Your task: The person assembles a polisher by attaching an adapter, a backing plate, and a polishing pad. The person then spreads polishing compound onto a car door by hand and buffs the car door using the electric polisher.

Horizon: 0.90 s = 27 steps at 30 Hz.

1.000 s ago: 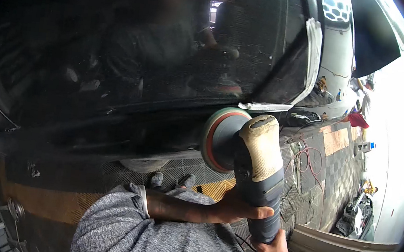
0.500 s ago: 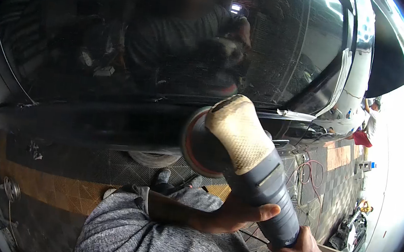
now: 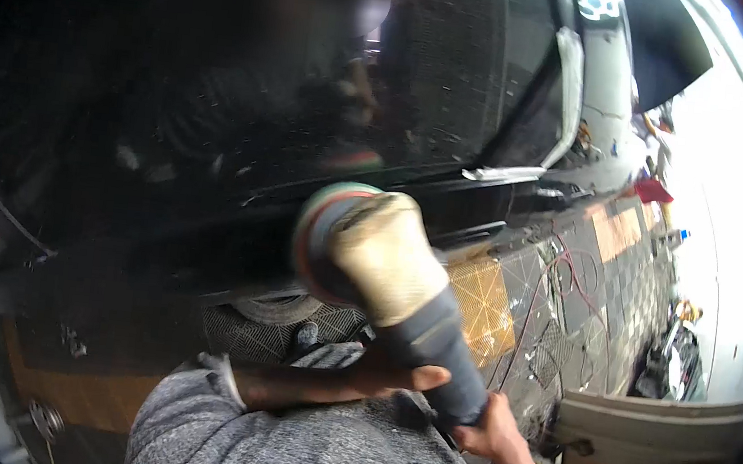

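Both my hands hold a polisher, which has a beige textured cover over its head and a long dark body. My left hand grips the body from beneath, its thumb lying along the near side. Farther back, my right hand wraps round the rear end. The round pad, edged in red and pale green, stands on edge against the lower part of a glossy black car panel. Its reflection shows in the paint just above. Scuffs and pale specks mark the panel.
Whitish masking tape runs along a trim edge at the right. Below the car are a wheel and floor tiles with an orange patch. A red hose lies on the floor. Another person is far right, beside the car.
The polisher and both hands have shifted left in view, and the pad now shows its pale green edge. The camera view has turned, bringing a beige panel into sight at lower right.
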Motion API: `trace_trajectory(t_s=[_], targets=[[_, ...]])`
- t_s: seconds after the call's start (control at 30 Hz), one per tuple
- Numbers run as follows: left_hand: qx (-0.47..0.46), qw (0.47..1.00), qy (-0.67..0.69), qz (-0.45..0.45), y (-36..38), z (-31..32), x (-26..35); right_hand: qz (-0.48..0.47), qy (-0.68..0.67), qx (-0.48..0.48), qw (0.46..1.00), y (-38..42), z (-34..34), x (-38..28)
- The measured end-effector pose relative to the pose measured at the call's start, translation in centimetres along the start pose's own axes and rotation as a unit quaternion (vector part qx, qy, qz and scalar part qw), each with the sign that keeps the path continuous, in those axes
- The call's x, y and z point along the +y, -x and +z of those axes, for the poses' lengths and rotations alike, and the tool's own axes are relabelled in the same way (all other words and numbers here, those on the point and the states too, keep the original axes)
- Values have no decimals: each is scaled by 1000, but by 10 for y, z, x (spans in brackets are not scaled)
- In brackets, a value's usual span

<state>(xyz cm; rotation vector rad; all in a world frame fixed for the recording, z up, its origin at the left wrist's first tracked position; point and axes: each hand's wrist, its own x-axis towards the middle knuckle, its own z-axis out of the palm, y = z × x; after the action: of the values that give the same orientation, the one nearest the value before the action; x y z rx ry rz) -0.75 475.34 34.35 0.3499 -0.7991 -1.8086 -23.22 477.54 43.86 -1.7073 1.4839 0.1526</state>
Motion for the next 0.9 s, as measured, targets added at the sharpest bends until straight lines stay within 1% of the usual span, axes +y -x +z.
trace_trajectory(t_s=[0.03, 0.07, 0.1, 0.13, 0.2, 0.23, 0.3, 0.37, 0.43, 0.47, 0.53, 0.57, 0.6, 0.67, 0.7, 0.73, 0.8, 0.83, 0.87, 0.9], targets=[[-12, 999, -48, 5, 5, -8, 10, 17, 5, 23, 1000, -9, 11, -13], [-24, 995, -95, 4, 11, -19, 15, 14, -2, 27, 1000, -21, 23, -9], [-33, 991, -131, 5, 15, -29, 19, -48, -20, 74, 996, -36, 42, -2], [-34, 987, -157, 3, 18, -36, 16, -16, -24, 34, 999, -49, 51, 1], [-26, 984, -177, -5, 21, -46, 10, -85, -90, 75, 989, -67, 76, 13], [-21, 982, -186, -11, 22, -50, 5, -84, -93, 74, 989, -72, 82, 17], [28, 955, -294, -24, 22, -56, -12, -81, -172, 66, 980, -76, 90, 22], [26, 925, -377, -35, 11, -60, -26, -66, -185, 85, 977, -76, 92, 29], [-19, 933, -354, -54, -16, -45, -14, -39, -222, 113, 968, -80, 93, 40], [22, 938, -345, -26, -28, -30, -2, -42, -219, 110, 969, -84, 92, 45], [-1, 943, -321, -94, -48, -23, -1, -46, -271, 160, 948, -89, 95, 52], [-7, 943, -324, -73, -57, -19, 0, -41, -303, 163, 938, -89, 95, 53], [-3, 943, -325, -73, -60, -18, -1, -43, -302, 159, 939, -89, 93, 57], [-24, 948, -300, -105, -66, -18, -5, -4, -325, 131, 937, -89, 91, 63], [-27, 935, -353, -16, -67, -20, -12, -8, -319, 136, 938, -90, 91, 69], [-21, 932, -360, -25, -60, -24, -14, -13, -313, 141, 939, -92, 92, 75], [-16, 943, -322, -80, -49, -25, -13, -48, -250, 128, 959, -88, 90, 84], [-15, 944, -318, -85, -49, -22, -13, -30, -256, 114, 960, -87, 88, 83], [-11, 947, -319, -46, -57, -18, -10, -16, -258, 102, 961, -89, 83, 79], [-5, 947, -320, -6, -64, -15, -5, -19, -268, 126, 955, -89, 83, 76]])
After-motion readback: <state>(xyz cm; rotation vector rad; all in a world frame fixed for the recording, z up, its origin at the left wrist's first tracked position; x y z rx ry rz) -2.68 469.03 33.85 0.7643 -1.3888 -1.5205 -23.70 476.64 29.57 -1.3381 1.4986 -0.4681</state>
